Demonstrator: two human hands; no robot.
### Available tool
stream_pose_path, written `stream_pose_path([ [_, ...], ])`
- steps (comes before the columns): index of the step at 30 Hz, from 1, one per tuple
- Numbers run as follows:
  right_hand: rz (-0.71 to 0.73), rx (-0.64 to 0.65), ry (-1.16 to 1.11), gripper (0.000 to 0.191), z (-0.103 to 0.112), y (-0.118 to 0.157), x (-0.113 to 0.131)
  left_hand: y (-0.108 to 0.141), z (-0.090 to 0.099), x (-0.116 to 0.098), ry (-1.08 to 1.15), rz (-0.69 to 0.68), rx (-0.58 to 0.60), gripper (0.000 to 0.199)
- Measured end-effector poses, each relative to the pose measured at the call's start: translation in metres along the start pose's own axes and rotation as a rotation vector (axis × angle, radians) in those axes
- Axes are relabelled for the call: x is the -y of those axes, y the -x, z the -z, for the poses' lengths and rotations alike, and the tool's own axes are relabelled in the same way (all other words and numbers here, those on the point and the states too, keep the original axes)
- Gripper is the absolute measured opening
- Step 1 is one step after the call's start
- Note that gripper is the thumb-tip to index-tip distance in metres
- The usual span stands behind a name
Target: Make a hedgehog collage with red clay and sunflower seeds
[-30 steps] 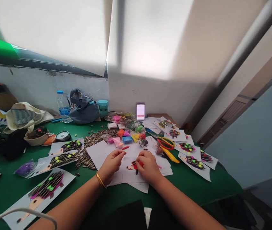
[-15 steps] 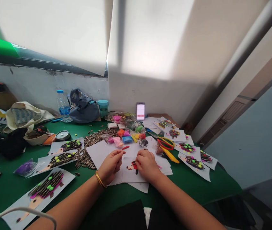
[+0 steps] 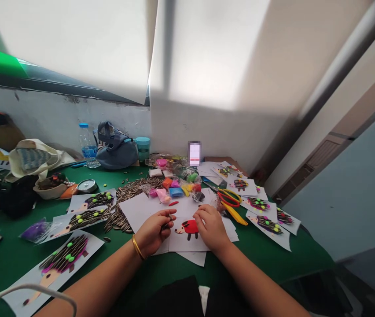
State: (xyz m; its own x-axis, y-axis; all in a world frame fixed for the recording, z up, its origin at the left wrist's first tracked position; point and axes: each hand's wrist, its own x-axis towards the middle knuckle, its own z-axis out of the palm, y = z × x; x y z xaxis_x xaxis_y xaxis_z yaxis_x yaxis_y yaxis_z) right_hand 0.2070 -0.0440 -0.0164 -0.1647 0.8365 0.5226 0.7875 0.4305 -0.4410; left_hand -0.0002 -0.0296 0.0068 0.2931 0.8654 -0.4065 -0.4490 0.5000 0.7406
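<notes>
A white sheet (image 3: 178, 244) lies before me with a red clay hedgehog (image 3: 191, 226) on it, its pale snout to the left and dark legs below. Just left of the sheet, my left hand (image 3: 157, 229) is closed, with dark sunflower seeds showing partly between the fingers. My right hand (image 3: 210, 226) rests at the hedgehog's right end and covers part of it. Its fingers are bent together, and whatever they hold is hidden. Beyond the hands lies a thin red clay strip (image 3: 173, 203) on paper.
Sunflower seeds (image 3: 118, 220) are heaped to the left. Bagged coloured clay (image 3: 176, 192) lies behind the hands. Scissors (image 3: 229, 197) and a yellow cutter (image 3: 238, 215) sit to the right. Hedgehog pictures (image 3: 268, 224) flank both sides. A phone (image 3: 194, 153) stands against the wall.
My right hand has shifted right, uncovering more of the red body and its legs. My left hand has turned slightly, and dark seeds now show between its fingers.
</notes>
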Motion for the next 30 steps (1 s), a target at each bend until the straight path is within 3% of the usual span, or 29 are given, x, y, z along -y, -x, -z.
stream_pose_path([
  [4,-0.004,-0.005,-0.131,0.019,0.002,-0.001,0.007,-0.001,0.001,0.003,-0.043,0.011,0.068,0.025],
  [15,0.033,0.067,-0.252,0.005,0.001,-0.001,0.038,-0.004,0.003,0.014,-0.205,0.028,0.199,0.031],
  [19,0.007,0.07,-0.322,0.009,0.002,-0.003,0.031,-0.004,0.004,0.017,-0.26,-0.001,0.184,0.035],
  [23,-0.095,0.055,-0.38,0.009,-0.002,-0.002,0.011,-0.004,0.004,0.012,-0.179,-0.038,0.087,0.036],
  [30,-0.104,0.082,-0.139,0.01,-0.017,0.011,-0.005,-0.006,0.005,0.006,-0.071,-0.091,0.046,0.036],
])
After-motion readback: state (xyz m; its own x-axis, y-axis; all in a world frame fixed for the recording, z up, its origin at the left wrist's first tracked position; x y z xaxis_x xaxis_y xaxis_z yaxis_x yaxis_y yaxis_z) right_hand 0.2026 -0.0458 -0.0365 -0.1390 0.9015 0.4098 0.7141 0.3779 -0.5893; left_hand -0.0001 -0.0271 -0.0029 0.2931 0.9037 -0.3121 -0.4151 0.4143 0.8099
